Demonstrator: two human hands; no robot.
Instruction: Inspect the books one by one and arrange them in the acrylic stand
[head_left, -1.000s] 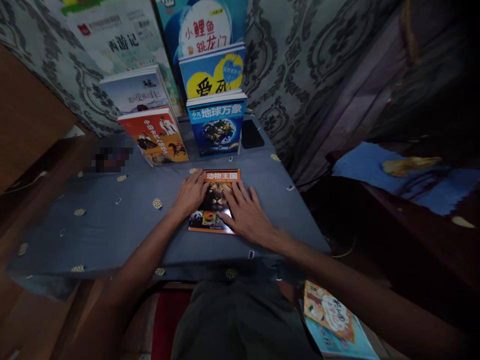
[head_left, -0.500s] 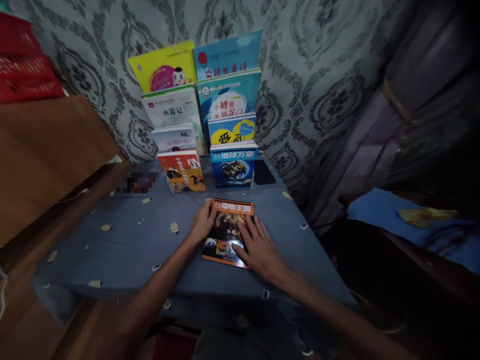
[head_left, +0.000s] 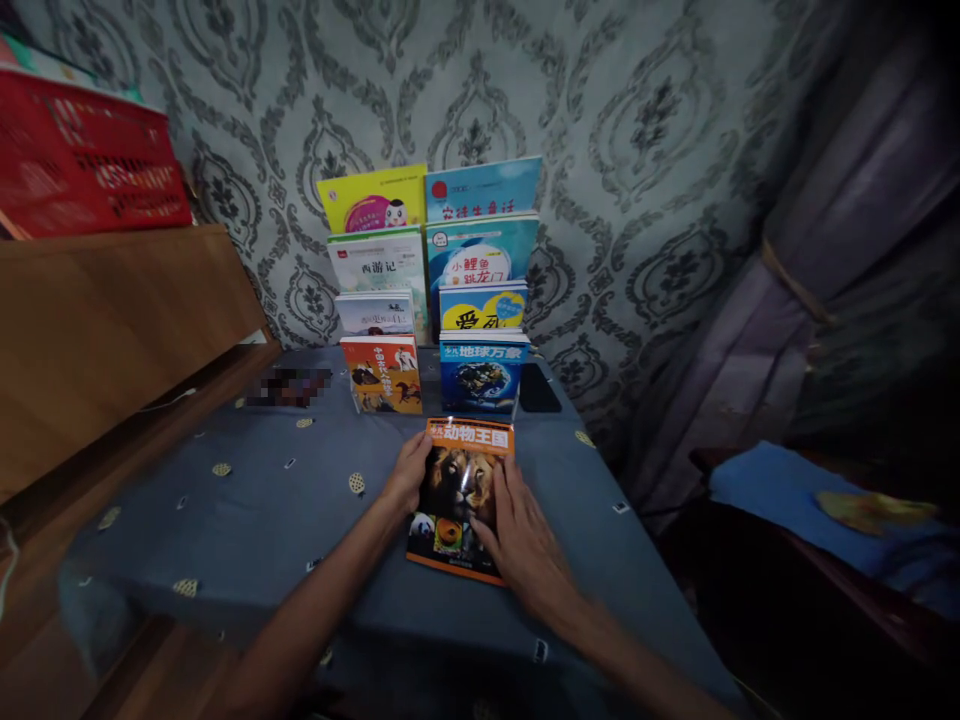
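Note:
An orange-bordered book [head_left: 459, 485] with a lion on its cover, and a panda among the small pictures below, is in front of me near the middle of the table. My left hand [head_left: 407, 472] grips its upper left edge, with the fingers partly hidden. Along the right edge lies my right hand [head_left: 526, 540], its thumb over the cover and its fingers closed against the side. Just beyond the book, a rack of books in two columns stands upright; at its front are an orange book [head_left: 384, 376] and a blue book with a globe [head_left: 481, 376].
A dark phone [head_left: 538, 389] lies right of the rack. The blue patterned tablecloth [head_left: 262, 520] covers the table. At left are a wooden cabinet [head_left: 112, 330] and a red basket [head_left: 97, 155] on top. A blue cloth [head_left: 780, 490] and a curtain [head_left: 742, 330] are at right.
My view has tilted up, so everything sits lower in the picture. The right hand's fingers have slid from the cover to the book's right edge. My left hand keeps its hold.

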